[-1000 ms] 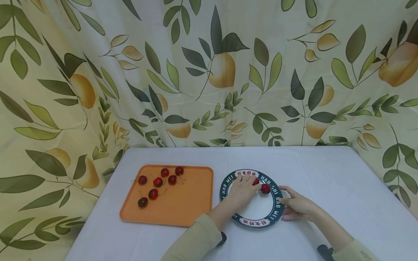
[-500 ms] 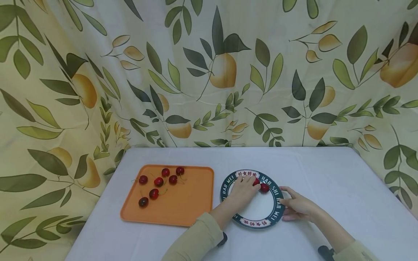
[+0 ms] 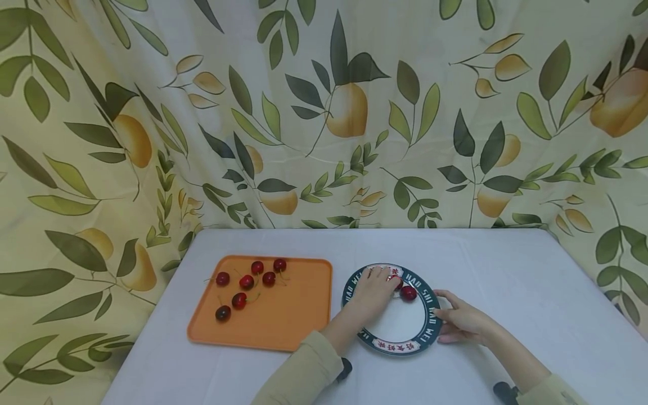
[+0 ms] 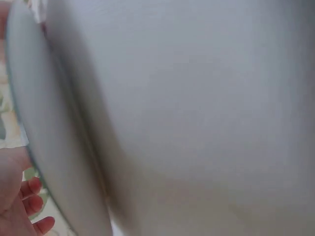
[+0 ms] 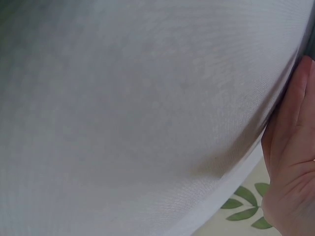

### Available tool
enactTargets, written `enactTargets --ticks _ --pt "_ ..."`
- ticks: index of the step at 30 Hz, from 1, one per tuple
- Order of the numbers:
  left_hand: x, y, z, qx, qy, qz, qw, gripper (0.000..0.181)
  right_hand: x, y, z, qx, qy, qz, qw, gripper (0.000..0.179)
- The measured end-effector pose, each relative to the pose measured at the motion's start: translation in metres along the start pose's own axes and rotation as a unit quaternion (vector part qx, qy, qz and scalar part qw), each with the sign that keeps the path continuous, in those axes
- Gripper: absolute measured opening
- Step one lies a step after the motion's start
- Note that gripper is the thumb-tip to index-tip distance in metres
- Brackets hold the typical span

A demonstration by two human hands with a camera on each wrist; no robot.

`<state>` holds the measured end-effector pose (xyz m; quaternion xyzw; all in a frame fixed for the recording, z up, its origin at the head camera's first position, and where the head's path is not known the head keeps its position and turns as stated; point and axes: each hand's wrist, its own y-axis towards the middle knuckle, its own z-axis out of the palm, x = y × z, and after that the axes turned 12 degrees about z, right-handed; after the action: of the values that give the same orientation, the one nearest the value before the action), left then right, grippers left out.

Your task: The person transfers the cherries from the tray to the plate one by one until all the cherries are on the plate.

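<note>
A white plate [image 3: 400, 326] with a dark green lettered rim sits on the table, right of centre. My left hand [image 3: 372, 295] reaches over its left side, covering part of the plate. A red cherry [image 3: 399, 284] shows between the finger and thumb there, partly hidden. Just right of it lies another cherry [image 3: 408, 293] on the plate. My right hand [image 3: 463, 318] grips the plate's right rim, thumb on top and other fingers lower; the right wrist view has this hand [image 5: 290, 132] along an edge. In the left wrist view the plate [image 4: 54, 123] appears edge-on.
An orange tray [image 3: 293, 304] lies left of the plate, with several cherries [image 3: 246, 282], some with stems, on its left and back parts. A white cloth covers the table [image 3: 506, 281]. Behind it hangs a curtain [image 3: 314, 163] printed with leaves and fruit.
My left hand has shifted slightly left over the plate. The right-hand cherry has moved a little left. My right hand keeps its place at the rim.
</note>
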<state>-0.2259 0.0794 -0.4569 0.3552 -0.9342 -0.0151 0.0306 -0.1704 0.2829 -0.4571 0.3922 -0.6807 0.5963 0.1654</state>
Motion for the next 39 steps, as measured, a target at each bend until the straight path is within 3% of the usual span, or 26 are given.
enactTargets --ticks 4,9,16,26,32,39 --pt "0.007 -0.005 -0.006 -0.018 0.009 -0.016 0.9997 0.035 0.0 0.001 0.0 0.002 0.002 0.001 1.0 0.058" --pt "0.021 -0.015 -0.014 -0.016 0.018 -0.038 0.999 0.037 0.0 0.002 0.0 -0.001 0.001 0.002 1.0 0.058" --pt "0.039 -0.04 -0.022 -0.025 -0.003 -0.053 0.9982 0.039 0.0 0.003 0.0 -0.005 -0.002 0.003 1.0 0.058" --pt "0.068 -0.073 -0.026 -0.007 -0.008 -0.085 0.9964 0.039 0.0 0.002 0.0 -0.006 -0.003 0.002 1.0 0.058" --pt "0.091 -0.092 -0.023 -0.044 -0.003 -0.086 0.9953 0.033 0.0 0.002 0.0 -0.009 -0.006 0.002 0.9999 0.058" --pt "0.112 -0.111 -0.018 -0.077 0.038 -0.084 0.9928 0.03 -0.001 0.004 0.0 -0.01 -0.007 0.001 0.9999 0.058"
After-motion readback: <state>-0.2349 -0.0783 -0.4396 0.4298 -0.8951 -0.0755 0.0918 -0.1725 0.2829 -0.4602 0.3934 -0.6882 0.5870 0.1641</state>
